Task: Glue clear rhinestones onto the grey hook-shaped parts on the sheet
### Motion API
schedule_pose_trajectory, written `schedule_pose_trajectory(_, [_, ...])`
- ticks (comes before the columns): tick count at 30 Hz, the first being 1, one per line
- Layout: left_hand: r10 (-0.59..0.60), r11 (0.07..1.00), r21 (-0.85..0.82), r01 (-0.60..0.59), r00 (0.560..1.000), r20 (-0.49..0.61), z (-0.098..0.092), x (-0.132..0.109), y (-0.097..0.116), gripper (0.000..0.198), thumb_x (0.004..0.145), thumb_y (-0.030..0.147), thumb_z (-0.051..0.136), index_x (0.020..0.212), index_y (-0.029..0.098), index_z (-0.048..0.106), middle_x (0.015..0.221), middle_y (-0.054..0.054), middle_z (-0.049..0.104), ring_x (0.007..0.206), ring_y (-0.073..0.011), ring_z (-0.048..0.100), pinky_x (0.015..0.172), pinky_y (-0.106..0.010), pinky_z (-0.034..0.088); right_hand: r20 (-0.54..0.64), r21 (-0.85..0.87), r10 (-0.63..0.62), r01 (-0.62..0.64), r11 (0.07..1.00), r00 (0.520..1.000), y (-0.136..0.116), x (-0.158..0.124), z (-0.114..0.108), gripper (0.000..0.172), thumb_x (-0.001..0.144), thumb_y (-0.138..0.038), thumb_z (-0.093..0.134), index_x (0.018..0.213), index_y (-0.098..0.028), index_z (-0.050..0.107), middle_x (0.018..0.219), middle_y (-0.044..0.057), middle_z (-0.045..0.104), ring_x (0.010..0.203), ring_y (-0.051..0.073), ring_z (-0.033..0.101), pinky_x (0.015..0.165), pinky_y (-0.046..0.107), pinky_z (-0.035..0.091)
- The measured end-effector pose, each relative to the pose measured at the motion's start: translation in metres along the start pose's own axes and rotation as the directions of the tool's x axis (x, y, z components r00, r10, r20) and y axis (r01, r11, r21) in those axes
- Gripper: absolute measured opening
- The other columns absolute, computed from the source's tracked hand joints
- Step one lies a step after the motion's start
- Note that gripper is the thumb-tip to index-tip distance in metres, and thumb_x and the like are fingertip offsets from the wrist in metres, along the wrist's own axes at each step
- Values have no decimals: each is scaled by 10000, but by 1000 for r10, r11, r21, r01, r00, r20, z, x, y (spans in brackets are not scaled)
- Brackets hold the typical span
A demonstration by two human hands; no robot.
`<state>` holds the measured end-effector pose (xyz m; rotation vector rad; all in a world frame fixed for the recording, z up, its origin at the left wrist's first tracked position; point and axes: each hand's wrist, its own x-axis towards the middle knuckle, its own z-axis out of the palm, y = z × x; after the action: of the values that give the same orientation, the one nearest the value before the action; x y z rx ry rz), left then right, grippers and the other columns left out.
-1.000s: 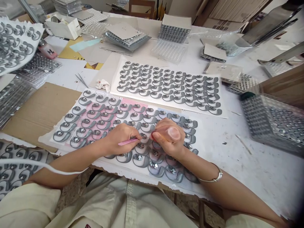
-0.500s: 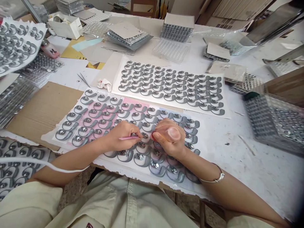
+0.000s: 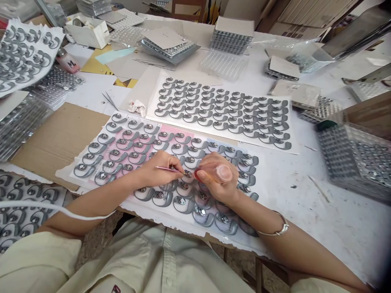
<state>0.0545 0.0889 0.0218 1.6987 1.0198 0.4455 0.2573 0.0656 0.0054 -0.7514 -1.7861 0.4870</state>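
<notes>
My left hand [image 3: 155, 173] is closed on a pair of pink tweezers [image 3: 166, 168], whose tips reach a small grey curved piece with a round stone [image 3: 187, 173]. My right hand [image 3: 222, 189] wraps round a translucent pinkish squeeze bottle [image 3: 223, 173] with a red part at its front end, just right of the tweezer tips. Whether the bottle's tip touches the piece is hidden. Beneath both hands lies a white sheet [image 3: 262, 158] with pink and blue patches, bearing rows of these grey curved pieces, each with a stone setting.
Behind lies a second sheet of grey pieces [image 3: 221, 106]. Metal tweezers [image 3: 109, 100] and a crumpled tissue [image 3: 137, 108] lie left of it. Cardboard [image 3: 61, 138] is at the left, stacked trays of stones [image 3: 354, 154] at the right. A white cable [image 3: 58, 208] crosses my left forearm.
My left hand has shifted slightly up, and the tweezers now slant down toward the piece. My right hand holds the bottle in nearly the same place. The whole view has shifted a little.
</notes>
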Motion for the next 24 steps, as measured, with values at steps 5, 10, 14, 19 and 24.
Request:
schedule_pose_trajectory(5, [-61, 994, -85, 62, 998, 12, 0, 2, -3, 118, 711, 209, 675, 727, 108, 735, 606, -30, 640, 512, -91, 497, 471, -185, 345, -2, -11, 5, -5, 1000, 1000, 0, 0, 1, 59, 811, -192, 665, 770, -203, 625, 658, 29, 622, 627, 167, 585, 595, 345, 505])
schedule_pose_trajectory(10, [-103, 989, -101, 104, 994, 21, -1, 4, -3, 145, 702, 239, 694, 747, 109, 738, 641, -38, 654, 546, -99, 512, 497, -193, 359, 6, 0, -4, 4, 1000, 1000, 1, -1, 1, 74, 794, -159, 681, 798, -204, 622, 678, 29, 621, 649, 166, 582, 607, 339, 501])
schedule_pose_trajectory(14, [-123, 986, -112, 125, 992, 25, -3, 4, -2, 150, 691, 248, 700, 738, 111, 736, 635, -30, 648, 546, -93, 497, 495, -192, 344, 14, -22, 1, -1, 1000, 1000, 1, -3, 0, 80, 792, -187, 685, 835, -210, 622, 703, 34, 625, 650, 171, 580, 596, 340, 502])
schedule_pose_trajectory(19, [-121, 981, -150, 123, 992, 23, -2, 4, -4, 146, 684, 242, 694, 730, 110, 733, 607, -21, 631, 524, -80, 465, 481, -190, 324, 22, -36, 23, -22, 999, 999, 0, -4, 1, 97, 782, -237, 702, 848, -215, 634, 710, 33, 635, 642, 174, 585, 595, 346, 503])
schedule_pose_trajectory(24, [-110, 984, -141, 110, 994, 11, -1, 4, -2, 119, 679, 216, 692, 726, 119, 743, 606, -26, 643, 516, -87, 490, 466, -186, 332, -113, 173, 194, -173, 970, 975, 0, 18, -15, 152, 817, -356, 675, 723, -247, 625, 635, -2, 629, 594, 153, 586, 558, 316, 492])
